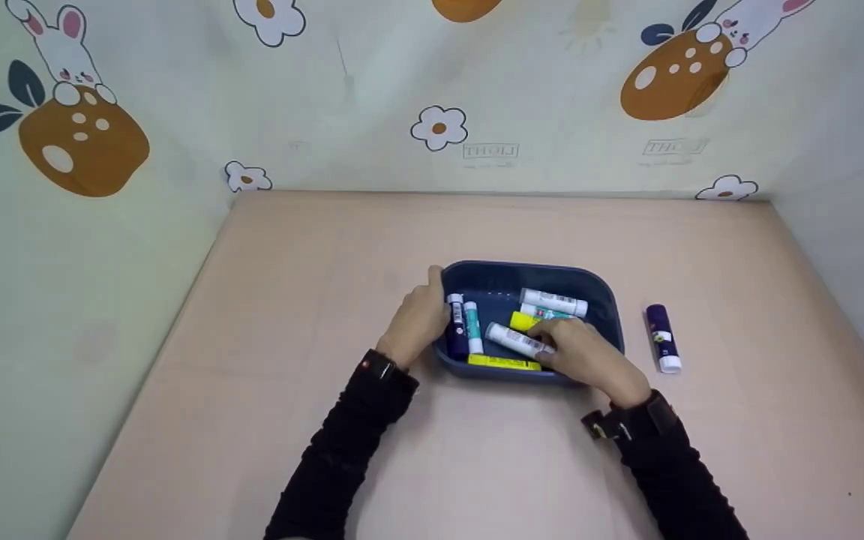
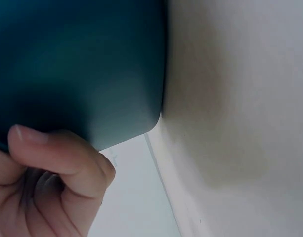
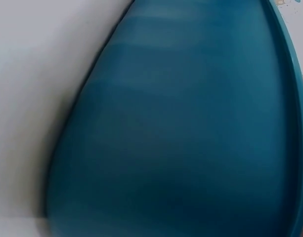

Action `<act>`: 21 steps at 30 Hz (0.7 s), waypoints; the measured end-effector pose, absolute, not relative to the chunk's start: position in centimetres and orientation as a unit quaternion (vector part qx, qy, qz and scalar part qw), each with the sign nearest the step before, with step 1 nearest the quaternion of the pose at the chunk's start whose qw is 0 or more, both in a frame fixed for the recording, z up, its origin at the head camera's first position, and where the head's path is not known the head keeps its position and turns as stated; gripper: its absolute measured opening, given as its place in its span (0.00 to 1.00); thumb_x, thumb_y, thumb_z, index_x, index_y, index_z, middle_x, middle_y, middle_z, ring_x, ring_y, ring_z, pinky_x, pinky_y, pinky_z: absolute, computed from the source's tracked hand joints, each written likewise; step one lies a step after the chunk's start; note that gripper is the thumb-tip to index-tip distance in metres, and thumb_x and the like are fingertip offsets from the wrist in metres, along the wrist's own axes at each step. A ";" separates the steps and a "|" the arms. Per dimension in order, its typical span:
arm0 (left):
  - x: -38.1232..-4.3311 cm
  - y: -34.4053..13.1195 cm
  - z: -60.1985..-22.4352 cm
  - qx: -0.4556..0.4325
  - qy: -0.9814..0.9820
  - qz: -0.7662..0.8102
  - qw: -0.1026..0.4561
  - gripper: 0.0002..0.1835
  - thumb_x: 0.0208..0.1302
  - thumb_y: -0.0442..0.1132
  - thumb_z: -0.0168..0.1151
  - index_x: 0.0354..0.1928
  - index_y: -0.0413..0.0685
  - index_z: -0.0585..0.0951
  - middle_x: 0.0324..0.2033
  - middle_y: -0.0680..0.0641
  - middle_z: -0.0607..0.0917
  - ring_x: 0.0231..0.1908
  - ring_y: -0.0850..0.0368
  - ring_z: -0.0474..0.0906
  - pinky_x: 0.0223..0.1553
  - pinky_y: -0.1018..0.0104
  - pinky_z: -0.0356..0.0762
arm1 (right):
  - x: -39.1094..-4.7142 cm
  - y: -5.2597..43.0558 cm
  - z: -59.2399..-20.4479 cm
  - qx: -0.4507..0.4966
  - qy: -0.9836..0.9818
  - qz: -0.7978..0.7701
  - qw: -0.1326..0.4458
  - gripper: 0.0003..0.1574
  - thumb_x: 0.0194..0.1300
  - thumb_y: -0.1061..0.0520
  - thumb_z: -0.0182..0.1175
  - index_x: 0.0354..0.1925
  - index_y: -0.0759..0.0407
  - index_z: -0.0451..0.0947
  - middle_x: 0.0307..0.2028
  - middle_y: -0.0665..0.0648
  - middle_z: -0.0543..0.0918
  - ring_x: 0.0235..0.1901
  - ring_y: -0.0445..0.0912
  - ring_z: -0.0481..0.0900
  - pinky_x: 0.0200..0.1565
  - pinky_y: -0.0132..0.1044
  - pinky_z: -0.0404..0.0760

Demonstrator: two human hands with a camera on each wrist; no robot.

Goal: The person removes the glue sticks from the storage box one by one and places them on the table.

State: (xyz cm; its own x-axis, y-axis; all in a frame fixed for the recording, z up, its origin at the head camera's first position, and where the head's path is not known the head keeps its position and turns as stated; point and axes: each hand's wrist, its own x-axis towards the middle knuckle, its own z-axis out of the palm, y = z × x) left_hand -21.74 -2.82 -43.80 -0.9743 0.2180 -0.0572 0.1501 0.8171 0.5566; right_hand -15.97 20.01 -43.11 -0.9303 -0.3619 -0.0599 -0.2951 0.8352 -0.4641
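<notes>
Pale wall covering (image 1: 372, 82) behind, printed with two rabbits (image 1: 68, 56), three brown fruits (image 1: 87, 154), one cut off at the top, and five flowers (image 1: 439, 136). Below, one pinkish table (image 1: 312, 300), and on it one blue bin (image 1: 496, 279) with seven tubes inside. Counted by colour: two white, two teal-and-white, two yellow, one dark purple.

Left hand (image 1: 415, 319) clasped on the bin's left rim, thumb bent against the outer wall in the left wrist view. Right hand (image 1: 586, 352) reaching over the right side, pinching one white tube (image 1: 518, 341) by its right end, within the bin; whether lifted off the floor, impossible to tell.

Behind that, the second white tube (image 1: 552, 301), next to one teal-and-white tube (image 1: 544, 312). Near the right fingers, one yellow tube (image 1: 523, 321); along the front wall, another yellow tube (image 1: 503, 363). At the left end, side by side, one dark purple tube (image 1: 458, 330) and the other teal-and-white tube (image 1: 474, 330). Outside, right of the bin, lying apart, one more purple tube (image 1: 659, 330) with a white cap
</notes>
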 end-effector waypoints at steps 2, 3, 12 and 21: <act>-21.7 -2.9 -43.8 0.099 0.951 0.288 0.053 0.21 0.62 0.31 0.50 0.56 0.41 0.59 0.38 0.34 0.82 0.33 0.47 0.80 0.31 0.55 0.77 | -15.9 20.0 -43.0 -0.171 0.955 -0.232 0.073 0.17 0.57 0.61 0.61 0.47 0.63 0.80 0.39 0.58 0.83 0.36 0.47 0.77 0.40 0.43 0.76; -21.7 -2.9 -43.9 0.100 0.951 0.289 0.050 0.21 0.61 0.31 0.50 0.56 0.41 0.60 0.38 0.34 0.82 0.33 0.46 0.80 0.31 0.54 0.77 | -15.9 20.0 -43.0 -0.171 0.955 -0.233 0.072 0.18 0.57 0.61 0.61 0.47 0.63 0.80 0.40 0.58 0.83 0.37 0.47 0.77 0.41 0.44 0.76; -21.7 -3.0 -44.0 0.096 0.951 0.290 0.046 0.20 0.62 0.31 0.49 0.56 0.41 0.60 0.38 0.34 0.82 0.35 0.44 0.81 0.33 0.52 0.78 | -16.1 20.0 -42.3 -0.175 0.949 -0.259 0.042 0.17 0.56 0.61 0.59 0.45 0.65 0.80 0.39 0.60 0.80 0.34 0.47 0.75 0.38 0.41 0.75; -21.7 -2.9 -43.8 0.095 0.949 0.295 0.059 0.22 0.62 0.31 0.49 0.57 0.41 0.59 0.40 0.34 0.82 0.35 0.47 0.80 0.34 0.53 0.78 | -16.0 20.7 -41.3 -0.147 0.937 -0.316 -0.032 0.13 0.54 0.63 0.61 0.40 0.63 0.81 0.33 0.56 0.76 0.30 0.45 0.69 0.32 0.33 0.69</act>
State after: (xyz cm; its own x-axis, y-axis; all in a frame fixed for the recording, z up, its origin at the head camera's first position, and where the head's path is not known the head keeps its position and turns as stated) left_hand -21.73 -2.90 -43.81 -0.9751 0.2148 -0.0554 0.1456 0.8084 0.5703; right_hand -16.03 20.67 -41.26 -0.9549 -0.2546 0.1528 -0.2951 0.7577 -0.5821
